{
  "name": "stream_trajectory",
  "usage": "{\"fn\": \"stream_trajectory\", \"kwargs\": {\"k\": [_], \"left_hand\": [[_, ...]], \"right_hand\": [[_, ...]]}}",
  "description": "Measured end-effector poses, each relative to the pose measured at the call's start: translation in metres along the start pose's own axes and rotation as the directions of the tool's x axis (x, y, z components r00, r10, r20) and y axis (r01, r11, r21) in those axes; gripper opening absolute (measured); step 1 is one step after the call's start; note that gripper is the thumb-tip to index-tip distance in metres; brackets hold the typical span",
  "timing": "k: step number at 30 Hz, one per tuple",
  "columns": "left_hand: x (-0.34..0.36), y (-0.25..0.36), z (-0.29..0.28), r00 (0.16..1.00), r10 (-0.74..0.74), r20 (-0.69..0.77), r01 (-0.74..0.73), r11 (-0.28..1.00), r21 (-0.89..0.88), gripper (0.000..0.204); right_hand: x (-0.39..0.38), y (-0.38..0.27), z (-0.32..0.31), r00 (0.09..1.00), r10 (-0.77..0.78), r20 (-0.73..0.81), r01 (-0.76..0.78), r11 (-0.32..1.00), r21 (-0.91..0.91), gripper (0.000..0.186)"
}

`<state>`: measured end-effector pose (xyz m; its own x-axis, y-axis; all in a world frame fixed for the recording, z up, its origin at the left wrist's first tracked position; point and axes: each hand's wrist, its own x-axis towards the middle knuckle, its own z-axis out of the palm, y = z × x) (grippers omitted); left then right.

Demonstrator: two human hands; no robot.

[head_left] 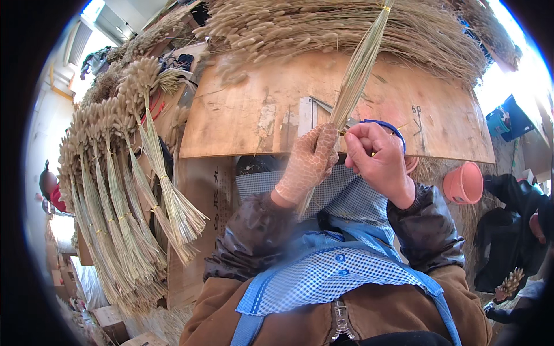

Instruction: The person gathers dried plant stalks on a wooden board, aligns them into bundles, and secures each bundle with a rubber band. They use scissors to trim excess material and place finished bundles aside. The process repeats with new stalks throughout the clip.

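My left hand point(309, 161), in a pale net-patterned glove, is closed round a bundle of dried grass stems point(360, 69). The bundle slants from the upper right down to my apron, with a thin yellow band near its upper end. Right beside it, my bare right hand point(378, 155) has thumb and forefinger pinched together. Its fingertips meet a thin yellow tie point(342, 134) at the stems; most of the tie is hidden. Behind that hand shows a blue curved rim point(392, 127), partly covered. A metal-edged square piece point(306, 115) lies on the wooden board point(242, 121) by the bundle.
Loose dried grass with fluffy heads point(346, 29) is heaped along the board's far side. Several tied grass bundles point(124, 213) hang over an edge at left. A pink bucket point(463, 183) and a blue bin point(508, 118) stand at right, near a dark-clothed person point(508, 230).
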<state>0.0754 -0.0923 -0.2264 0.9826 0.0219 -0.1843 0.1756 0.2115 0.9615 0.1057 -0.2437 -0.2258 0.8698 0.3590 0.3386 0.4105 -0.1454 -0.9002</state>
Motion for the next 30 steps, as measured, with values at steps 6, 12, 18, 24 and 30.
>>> {"fn": "stream_trajectory", "kwargs": {"k": [6, 12, 18, 24, 30], "left_hand": [[0.001, -0.001, 0.002, 1.000, -0.022, 0.006, 0.022, 0.998, -0.064, 0.033], [-0.002, 0.004, -0.015, 0.949, -0.160, 0.273, 0.245, 0.917, -0.315, 0.048], [-0.008, -0.001, -0.018, 0.946, -0.093, 0.310, 0.192, 0.932, -0.308, 0.051], [0.004, -0.012, -0.018, 0.971, -0.082, 0.225, 0.080, 0.997, 0.019, 0.043], [-0.024, 0.007, -0.009, 0.964, -0.069, 0.257, 0.135, 0.959, -0.248, 0.041]], "right_hand": [[0.007, -0.003, 0.018, 0.982, -0.176, -0.065, 0.157, 0.962, -0.224, 0.009], [0.003, -0.013, 0.000, 0.986, 0.115, -0.124, -0.070, 0.944, 0.321, 0.023], [0.004, -0.015, -0.002, 0.925, 0.373, 0.076, -0.376, 0.865, 0.331, 0.025], [-0.001, -0.008, 0.007, 0.918, 0.393, 0.049, -0.393, 0.893, 0.220, 0.032], [-0.002, -0.004, 0.017, 0.886, 0.388, 0.252, -0.463, 0.722, 0.515, 0.030]]}}
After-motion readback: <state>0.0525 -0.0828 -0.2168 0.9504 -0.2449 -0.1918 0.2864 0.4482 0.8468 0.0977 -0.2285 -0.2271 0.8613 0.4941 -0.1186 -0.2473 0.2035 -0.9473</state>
